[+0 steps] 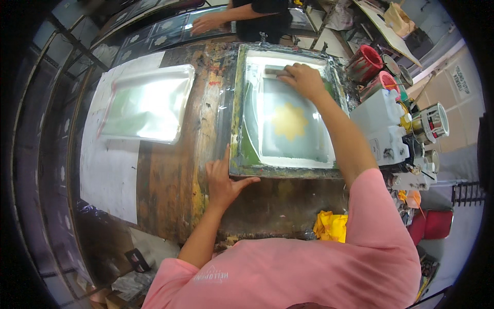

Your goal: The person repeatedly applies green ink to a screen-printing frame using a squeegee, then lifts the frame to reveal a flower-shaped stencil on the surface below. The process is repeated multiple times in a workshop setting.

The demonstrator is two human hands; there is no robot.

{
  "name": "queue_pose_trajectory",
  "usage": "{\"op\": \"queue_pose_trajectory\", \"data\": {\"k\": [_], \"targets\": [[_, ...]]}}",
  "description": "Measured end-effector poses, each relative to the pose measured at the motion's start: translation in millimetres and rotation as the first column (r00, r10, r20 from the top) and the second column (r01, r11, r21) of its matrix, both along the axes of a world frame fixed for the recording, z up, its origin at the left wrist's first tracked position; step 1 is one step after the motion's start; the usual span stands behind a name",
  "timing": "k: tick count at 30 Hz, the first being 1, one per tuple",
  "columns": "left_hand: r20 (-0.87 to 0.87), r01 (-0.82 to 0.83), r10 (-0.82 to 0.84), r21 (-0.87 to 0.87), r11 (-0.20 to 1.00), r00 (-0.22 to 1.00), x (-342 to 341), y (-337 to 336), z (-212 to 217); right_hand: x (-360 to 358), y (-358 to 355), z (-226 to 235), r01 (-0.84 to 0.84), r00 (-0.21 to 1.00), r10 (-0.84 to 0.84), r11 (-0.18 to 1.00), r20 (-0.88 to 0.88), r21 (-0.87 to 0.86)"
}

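Note:
A printing screen (234, 154) in a worn, paint-stained frame lies on the wooden table, white ink around its inner edges and a yellow star-like flower shape (289, 121) showing in the middle of its mesh. Near the screen's far end, my right hand (304, 78) is closed on a squeegee (276, 72), a narrow bar laid across the mesh. My left hand (222, 180) rests at the frame's near left corner, thumb and fingers spread along its edges. To the left, a stack of clear plastic sheets (149, 105) reflects the light on a white board (110, 170).
Paint cans (364, 63) and a white jug (378, 121) crowd the table's right side. A yellow cloth (330, 226) lies at the near edge. Dark racks (56, 154) stand left. Across the table, another person's hand (206, 23) is over printed sheets (159, 37).

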State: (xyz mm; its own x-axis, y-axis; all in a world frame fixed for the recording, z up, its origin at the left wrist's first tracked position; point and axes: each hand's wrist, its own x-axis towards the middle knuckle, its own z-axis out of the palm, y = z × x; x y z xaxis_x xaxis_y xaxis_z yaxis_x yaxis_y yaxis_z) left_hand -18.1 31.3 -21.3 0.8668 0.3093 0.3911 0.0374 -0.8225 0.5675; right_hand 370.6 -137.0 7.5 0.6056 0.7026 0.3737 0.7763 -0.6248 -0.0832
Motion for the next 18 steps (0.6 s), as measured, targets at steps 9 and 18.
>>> {"op": "queue_pose_trajectory", "data": {"k": [9, 18], "targets": [[-0.068, -0.032, 0.027, -0.069, 0.997, 0.997, -4, -1, -8, -240, -61, 49, 0.026, 0.985, -0.056, 0.984, -0.164, -0.177], [0.245, 0.134, 0.036, -0.639, 0.758, 0.969, 20, -22, 37, -270, -63, 111, 0.066, 0.992, -0.063, 0.998, 0.107, -0.018]]}}
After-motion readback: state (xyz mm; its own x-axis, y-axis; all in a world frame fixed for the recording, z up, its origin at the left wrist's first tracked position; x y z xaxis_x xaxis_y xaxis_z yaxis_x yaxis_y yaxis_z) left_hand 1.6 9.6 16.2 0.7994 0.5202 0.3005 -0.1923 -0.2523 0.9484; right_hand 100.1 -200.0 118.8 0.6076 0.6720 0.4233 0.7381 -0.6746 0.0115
